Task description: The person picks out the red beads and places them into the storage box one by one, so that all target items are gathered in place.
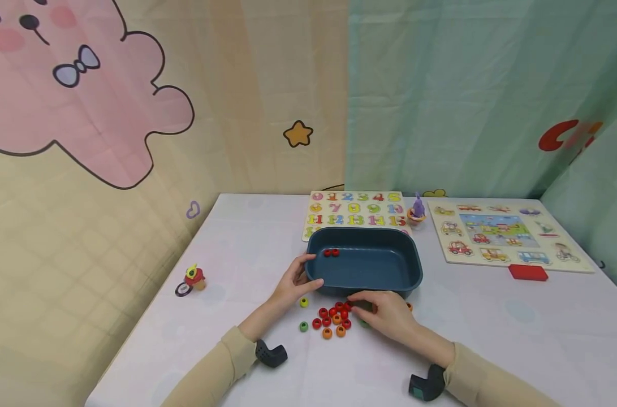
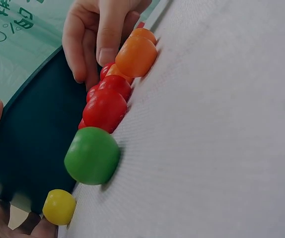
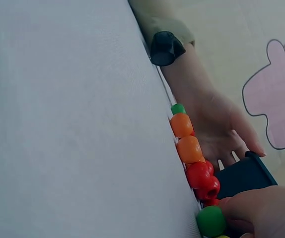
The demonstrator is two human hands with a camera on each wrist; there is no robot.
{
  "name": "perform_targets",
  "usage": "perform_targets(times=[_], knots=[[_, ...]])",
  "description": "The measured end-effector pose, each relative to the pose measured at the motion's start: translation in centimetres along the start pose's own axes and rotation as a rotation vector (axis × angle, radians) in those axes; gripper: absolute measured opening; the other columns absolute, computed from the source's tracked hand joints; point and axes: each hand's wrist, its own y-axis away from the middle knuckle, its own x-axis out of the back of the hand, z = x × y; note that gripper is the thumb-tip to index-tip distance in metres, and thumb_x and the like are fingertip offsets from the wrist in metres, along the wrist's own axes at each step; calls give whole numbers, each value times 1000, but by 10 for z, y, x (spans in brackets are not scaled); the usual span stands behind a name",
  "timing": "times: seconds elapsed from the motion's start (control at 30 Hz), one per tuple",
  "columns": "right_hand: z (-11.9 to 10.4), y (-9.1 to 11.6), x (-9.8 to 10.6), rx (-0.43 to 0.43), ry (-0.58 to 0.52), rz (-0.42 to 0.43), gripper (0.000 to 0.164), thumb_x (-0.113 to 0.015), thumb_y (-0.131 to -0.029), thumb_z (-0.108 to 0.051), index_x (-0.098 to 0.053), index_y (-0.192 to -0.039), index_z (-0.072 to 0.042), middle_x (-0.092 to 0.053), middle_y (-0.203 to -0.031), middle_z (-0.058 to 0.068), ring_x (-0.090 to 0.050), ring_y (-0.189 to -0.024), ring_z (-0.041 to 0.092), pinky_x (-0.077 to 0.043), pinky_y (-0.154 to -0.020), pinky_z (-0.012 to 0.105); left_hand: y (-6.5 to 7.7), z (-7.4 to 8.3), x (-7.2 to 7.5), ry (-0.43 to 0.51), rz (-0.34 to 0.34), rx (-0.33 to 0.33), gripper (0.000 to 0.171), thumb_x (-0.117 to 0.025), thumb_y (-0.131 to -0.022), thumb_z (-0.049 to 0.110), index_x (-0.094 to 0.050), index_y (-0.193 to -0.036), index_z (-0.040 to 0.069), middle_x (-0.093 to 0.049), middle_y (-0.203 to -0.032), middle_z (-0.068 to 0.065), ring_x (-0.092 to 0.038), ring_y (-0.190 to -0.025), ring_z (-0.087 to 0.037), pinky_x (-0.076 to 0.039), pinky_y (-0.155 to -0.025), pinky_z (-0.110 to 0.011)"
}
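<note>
White desk (image 1: 267, 243): left hand (image 1: 291, 284) grips a dark-blue rectangular tray (image 1: 369, 268); two round red beads (image 1: 327, 253) inside; multicoloured beads (image 1: 337, 320) remain outside; right hand (image 1: 384, 312), pinch unclear.

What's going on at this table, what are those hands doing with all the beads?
Someone's left hand holds the left end of a dark blue tray. Their right hand is down among the loose red beads in front of it; whether it pinches one is hard to tell. At this moment, two red beads lie inside the tray, while orange beads, green beads and yellow beads are out on the table.
</note>
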Motion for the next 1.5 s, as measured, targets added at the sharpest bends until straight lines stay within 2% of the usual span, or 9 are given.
perform_targets(times=[0.23, 0.37, 0.47, 0.7, 0.83, 1.07, 1.23, 1.4, 1.5], knots=[[-1, -2, -3, 19, 34, 12, 23, -73, -72, -32, -68, -94, -29, -62, -82, -19, -35, -44, -3, -31, -42, 15, 1, 3, 1, 12, 1, -6, 67, -69, -78, 27, -35, -133, 11, -16, -146, -3, -32, -126, -25, -35, -97, -33], [-2, -1, -5, 4, 34, 12, 22, -74, -71, -35, -69, -92, -31, -62, -84, -22, -51, -63, -5, -44, -55, 17, 1, 2, 0, 6, 5, -5, 67, -69, -78, 28, -35, -133, 11, -16, -147, -3, -32, -126, -24, -34, -97, -33], [-4, -2, -7, 13, 32, 24, 22, -74, -70, -35, -69, -91, -30, -62, -85, -22, -55, -75, -4, -47, -63, 19, 1, 2, 0, 5, 3, -5, 67, -69, -78, 27, -35, -133, 11, -15, -147, -4, -31, -127, -25, -34, -97, -34], [-6, -2, -9, 23, 32, 25, 22, -74, -71, -30, -69, -92, -30, -62, -87, -21, -56, -77, -4, -48, -65, 19, 1, 2, 1, 10, -3, 2, 65, -68, -80, 21, -34, -134, 10, -14, -147, -6, -30, -127, -28, -33, -98, -35], [-10, -1, -3, 19, 57, 21, 23, -74, -71, -31, -69, -93, -29, -63, -87, -20, -55, -73, -4, -47, -63, 19, 3, 9, 0, 13, -22, 6, 63, -66, -81, 15, -32, -134, 7, -13, -147, -9, -29, -128, -30, -31, -99, -37], [-25, -5, 21, 15, 17, 2, 23, -76, -70, -28, -69, -91, -26, -58, -71, -19, -36, -44, -2, -32, -41, 16, 10, 30, -4, -13, -30, -5, 63, -64, -83, 16, -30, -134, 2, -13, -146, -16, -28, -127, -36, -30, -99, -41], [-32, -22, 50, 79, -84, 1, 23, -74, -73, -27, -67, -95, -24, -60, -76, -17, -38, -47, -2, -36, -42, 16, 11, 32, -5, -5, -32, -4, 63, -64, -83, 15, -30, -134, 2, -15, -146, -16, -29, -126, -37, -32, -98, -39], [-29, -54, 79, 197, -175, -7, 24, -71, -76, -27, -66, -100, -22, -61, -81, -15, -43, -51, 0, -41, -45, 19, 11, 31, -4, 1, -32, 17, 63, -64, -83, 17, -30, -134, 4, -15, -146, -14, -29, -126, -35, -34, -97, -37], [-21, -78, 90, 186, -232, -30, 25, -70, -77, -26, -65, -101, -20, -62, -84, -12, -48, -54, 5, -43, -47, 22, 10, 31, -4, 14, -38, 28, 63, -64, -83, 16, -30, -135, 4, -16, -146, -13, -32, -125, -33, -35, -96, -35]])
